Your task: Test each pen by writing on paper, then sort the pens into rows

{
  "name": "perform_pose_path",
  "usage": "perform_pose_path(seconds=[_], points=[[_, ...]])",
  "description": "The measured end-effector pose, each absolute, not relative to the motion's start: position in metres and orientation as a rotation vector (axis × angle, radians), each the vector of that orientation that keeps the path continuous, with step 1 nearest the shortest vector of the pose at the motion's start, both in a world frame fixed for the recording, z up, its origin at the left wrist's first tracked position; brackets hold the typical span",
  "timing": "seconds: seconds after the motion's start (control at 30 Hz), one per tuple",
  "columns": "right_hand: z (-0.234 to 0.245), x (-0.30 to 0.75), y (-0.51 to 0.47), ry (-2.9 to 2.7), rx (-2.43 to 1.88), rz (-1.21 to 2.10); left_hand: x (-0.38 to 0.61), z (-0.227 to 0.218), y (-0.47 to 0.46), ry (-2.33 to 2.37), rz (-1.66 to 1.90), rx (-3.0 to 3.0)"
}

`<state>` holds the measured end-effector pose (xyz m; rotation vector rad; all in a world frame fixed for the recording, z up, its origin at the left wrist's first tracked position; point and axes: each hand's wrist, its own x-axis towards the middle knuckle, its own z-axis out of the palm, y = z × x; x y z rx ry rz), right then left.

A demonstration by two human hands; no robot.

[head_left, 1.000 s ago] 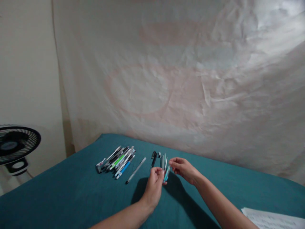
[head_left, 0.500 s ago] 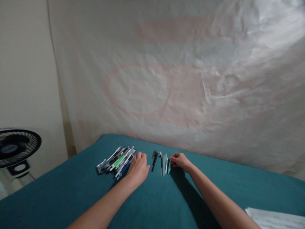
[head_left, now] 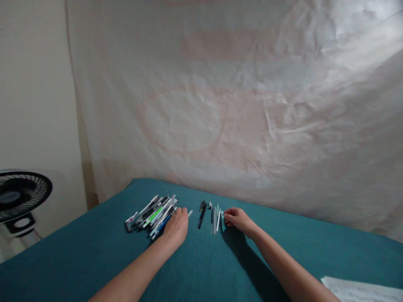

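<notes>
My left hand (head_left: 176, 226) is closed at the right side of a heap of pens (head_left: 154, 214), and the pale end of a pen (head_left: 190, 213) sticks out past its fingers. The rest of that pen is hidden by the hand. Fingertips of my right hand (head_left: 237, 220) pinch at a teal pen (head_left: 223, 222), the rightmost of a small row. Beside it in the row lie a white pen (head_left: 218, 220), a grey one (head_left: 214, 222) and a dark one. Black pens (head_left: 202, 217) rest a little to the left of the row.
A teal cloth (head_left: 195, 268) covers the table. Written paper sheets (head_left: 359, 289) lie at the front right corner. Off the table's left side stands a black fan (head_left: 25, 188). Behind the table hangs a pale creased sheet (head_left: 195, 117).
My left hand has shifted slightly left toward the heap, and a pale pen end now shows past its fingers. My right hand stays at the teal pen, with little movement.
</notes>
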<state>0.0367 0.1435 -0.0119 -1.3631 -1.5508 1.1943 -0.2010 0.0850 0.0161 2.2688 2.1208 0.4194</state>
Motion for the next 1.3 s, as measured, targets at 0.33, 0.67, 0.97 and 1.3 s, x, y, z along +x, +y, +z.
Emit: perform_pose_path(seconds=[0.33,0.67,0.97,1.3], points=[[-0.010,0.029,0.126,-1.635,-1.322,1.196,-0.194,0.020,0.092,1.769,0.787,2.158],[0.007,0.032,0.093,-1.394,-1.166,1.342,-0.131,0.024,0.038,0.957,0.890,1.014],[-0.003,0.023,0.051,-1.179,-0.950,1.480,-0.118,0.006,0.026,0.853,0.894,0.909],[-0.004,0.028,0.050,-1.042,-0.953,1.438,-0.112,0.004,0.018,0.832,0.778,0.894]])
